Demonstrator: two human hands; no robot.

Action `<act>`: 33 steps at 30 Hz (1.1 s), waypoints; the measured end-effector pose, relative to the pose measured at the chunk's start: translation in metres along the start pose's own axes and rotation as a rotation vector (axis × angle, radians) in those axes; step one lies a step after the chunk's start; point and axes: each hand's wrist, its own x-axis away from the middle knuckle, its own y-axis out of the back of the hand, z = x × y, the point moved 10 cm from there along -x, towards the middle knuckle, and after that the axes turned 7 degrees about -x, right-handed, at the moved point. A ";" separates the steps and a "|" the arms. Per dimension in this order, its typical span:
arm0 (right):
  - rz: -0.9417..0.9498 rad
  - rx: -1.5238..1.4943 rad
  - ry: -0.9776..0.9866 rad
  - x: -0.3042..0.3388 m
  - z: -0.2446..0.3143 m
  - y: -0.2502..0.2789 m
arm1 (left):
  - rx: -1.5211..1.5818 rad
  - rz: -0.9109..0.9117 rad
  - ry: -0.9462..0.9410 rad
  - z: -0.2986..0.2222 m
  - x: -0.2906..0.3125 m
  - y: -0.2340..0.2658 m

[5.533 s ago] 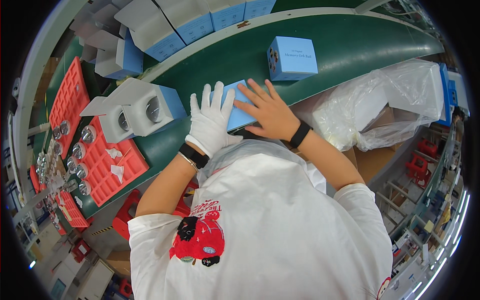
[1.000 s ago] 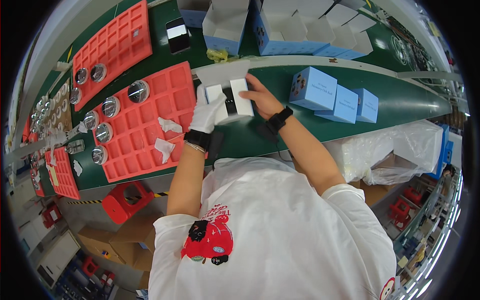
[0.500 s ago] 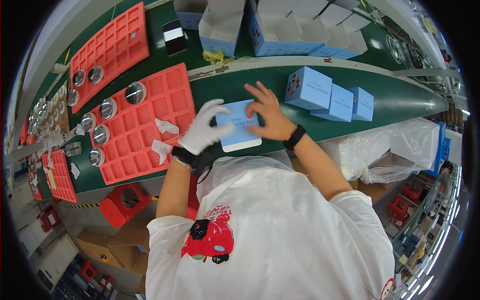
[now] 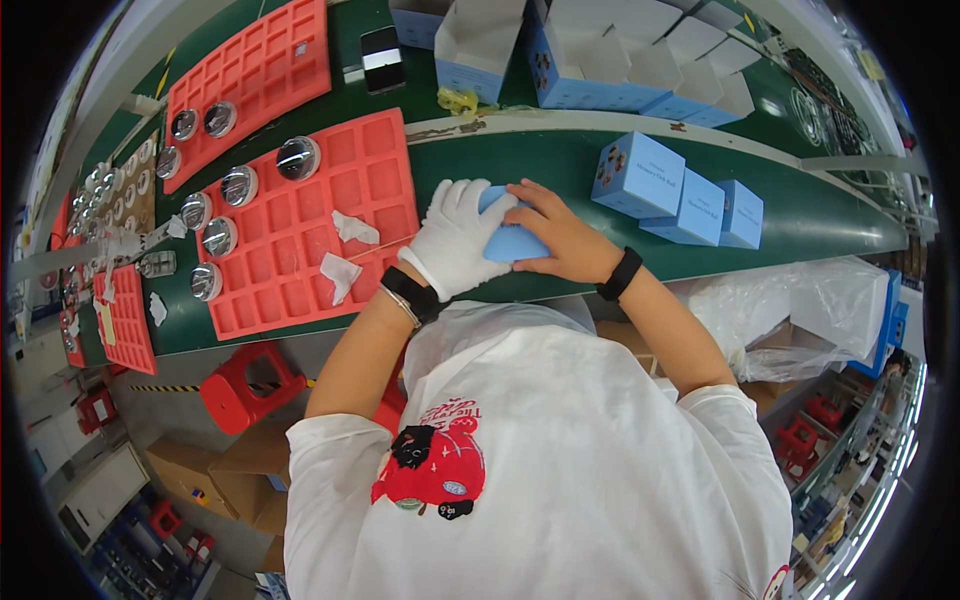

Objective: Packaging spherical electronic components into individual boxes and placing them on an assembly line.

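A light blue cardboard box point(image 4: 516, 243) sits between my hands at the table's near edge, mostly covered by them. My left hand point(image 4: 456, 240), in a white glove, wraps its left side and top. My bare right hand point(image 4: 568, 240) grips the right side, fingers curled over the top. Off to the right stand three closed boxes of the same blue: a front one point(image 4: 640, 175), a middle one point(image 4: 692, 208) and an end one point(image 4: 741, 215).
Left of my hands lies a red compartment tray point(image 4: 290, 250) with several clear round balls and white scraps. Another red tray point(image 4: 260, 70) is behind it. A phone point(image 4: 382, 62), yellow crumpled plastic point(image 4: 458, 101) and open blue boxes point(image 4: 590, 95) line the far side.
My right hand has gone from spread fingers at the box's edge to gripping it. The left has closed around the opposite side. The box's printed face is now largely covered.
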 end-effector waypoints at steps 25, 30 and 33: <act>-0.230 0.574 0.003 0.021 0.012 -0.029 | -0.064 -0.064 0.282 0.002 0.011 -0.005; -0.249 0.567 -0.069 0.051 -0.002 -0.009 | 0.151 -0.297 0.237 0.041 -0.002 0.019; -0.294 0.580 -0.147 0.080 -0.016 0.011 | 0.420 -0.453 0.600 0.126 -0.024 0.029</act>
